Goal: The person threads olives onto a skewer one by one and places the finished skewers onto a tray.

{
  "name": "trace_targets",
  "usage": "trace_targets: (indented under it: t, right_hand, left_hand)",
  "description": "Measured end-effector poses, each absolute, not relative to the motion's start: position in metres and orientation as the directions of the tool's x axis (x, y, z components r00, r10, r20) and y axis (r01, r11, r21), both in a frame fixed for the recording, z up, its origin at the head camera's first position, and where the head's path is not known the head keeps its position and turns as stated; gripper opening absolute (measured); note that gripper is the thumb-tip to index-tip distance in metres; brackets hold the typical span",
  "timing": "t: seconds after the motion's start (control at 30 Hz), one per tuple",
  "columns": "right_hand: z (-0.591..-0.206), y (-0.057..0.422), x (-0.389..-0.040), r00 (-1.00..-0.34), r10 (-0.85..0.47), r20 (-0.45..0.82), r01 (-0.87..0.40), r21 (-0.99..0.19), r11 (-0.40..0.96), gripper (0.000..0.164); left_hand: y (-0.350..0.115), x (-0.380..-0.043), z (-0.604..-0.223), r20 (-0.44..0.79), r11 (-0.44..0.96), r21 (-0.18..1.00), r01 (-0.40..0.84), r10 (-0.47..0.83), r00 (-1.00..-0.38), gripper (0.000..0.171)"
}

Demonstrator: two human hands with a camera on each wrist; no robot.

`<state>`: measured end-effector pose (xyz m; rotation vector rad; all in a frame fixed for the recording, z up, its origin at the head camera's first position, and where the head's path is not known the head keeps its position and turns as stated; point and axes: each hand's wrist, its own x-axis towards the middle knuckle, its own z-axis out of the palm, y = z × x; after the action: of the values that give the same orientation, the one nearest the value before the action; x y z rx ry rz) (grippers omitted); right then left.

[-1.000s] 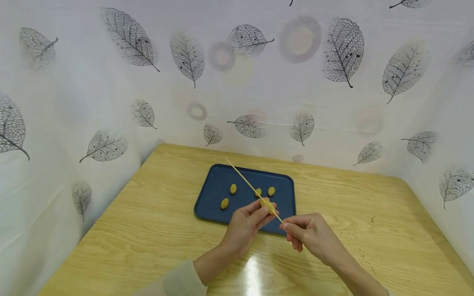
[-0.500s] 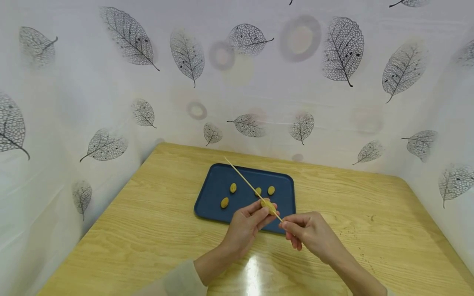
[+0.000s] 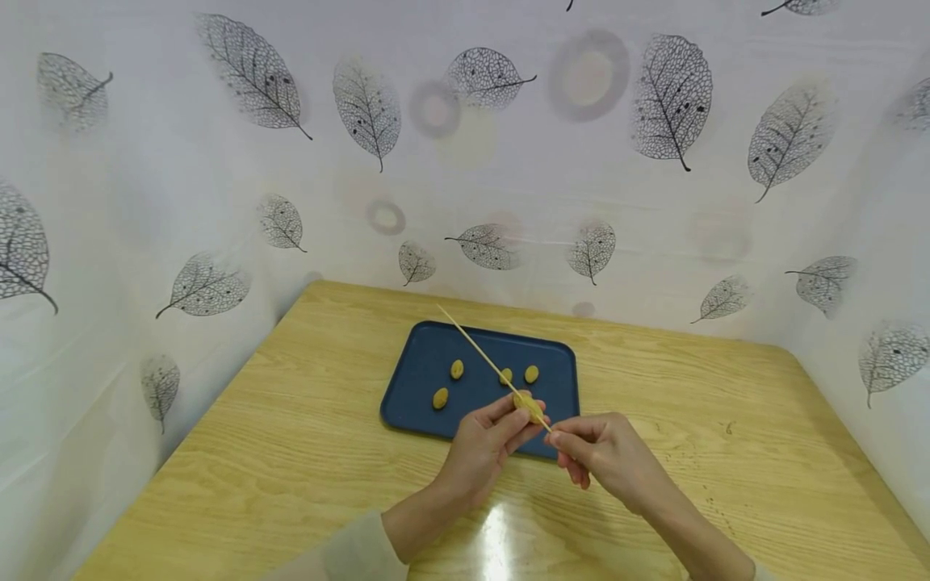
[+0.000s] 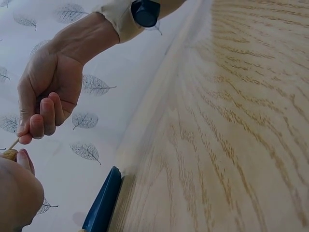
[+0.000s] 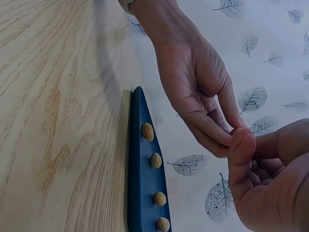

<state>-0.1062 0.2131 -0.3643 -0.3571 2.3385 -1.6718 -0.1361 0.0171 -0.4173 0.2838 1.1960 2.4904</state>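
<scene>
My left hand [image 3: 475,448] pinches a small oval yellow-brown fruit [image 3: 529,407], wrinkled like a dried one, between thumb and fingers. A thin bamboo skewer [image 3: 475,347] runs through it, its long end slanting up and left over the tray. On the other side of the fruit, my right hand [image 3: 610,456] pinches the skewer's short end between thumb and forefinger. The two hands are close together. In the left wrist view, a bit of the fruit [image 4: 9,154] and the skewer [image 4: 14,143] show; in the right wrist view the fingers hide both.
Below the hands lies a dark blue tray [image 3: 414,355] bearing several more such fruits, including one at the left [image 3: 440,398] and one at the right [image 3: 532,374]. The wooden table [image 3: 291,420] is ringed by a leaf-patterned curtain [image 3: 465,186].
My right hand has shifted slightly up and left toward the left hand. The skewer's far tip has slid a little further up and left. My left hand stays nearly still.
</scene>
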Motion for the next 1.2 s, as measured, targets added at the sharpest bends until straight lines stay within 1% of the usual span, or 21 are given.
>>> trace_targets:
  t: [0.23,0.53,0.87,1.03,1.2]
  right_hand:
    - [-0.365,0.212,-0.107,-0.941,-0.331,-0.074,-0.034,-0.951,0.309,0.025]
    - [-0.368,0.213,-0.108,-0.939,-0.330,-0.095,-0.007,-0.956,0.294,0.026]
    - [-0.372,0.212,-0.110,-0.935,-0.338,-0.107,0.004,-0.957,0.292,0.027]
    - [-0.374,0.213,-0.111,-0.929,-0.345,-0.136,0.027,-0.953,0.302,0.028]
    - [-0.376,0.215,-0.113,-0.916,-0.359,-0.177,0.068,-0.953,0.295,0.029]
  left_hand:
    - [0.018,-0.136,-0.420,0.019,-0.573,0.786,-0.233,0.399,-0.917,0.040]
    - [0.020,-0.134,-0.422,0.019,-0.566,0.790,-0.236,0.407,-0.913,0.042]
    - [0.021,-0.131,-0.425,-0.019,-0.561,0.784,-0.266,0.407,-0.913,0.043]
    - [0.022,-0.130,-0.427,-0.048,-0.565,0.774,-0.287,0.400,-0.915,0.042]
    - [0.023,-0.129,-0.429,-0.050,-0.566,0.773,-0.285,0.393,-0.918,0.040]
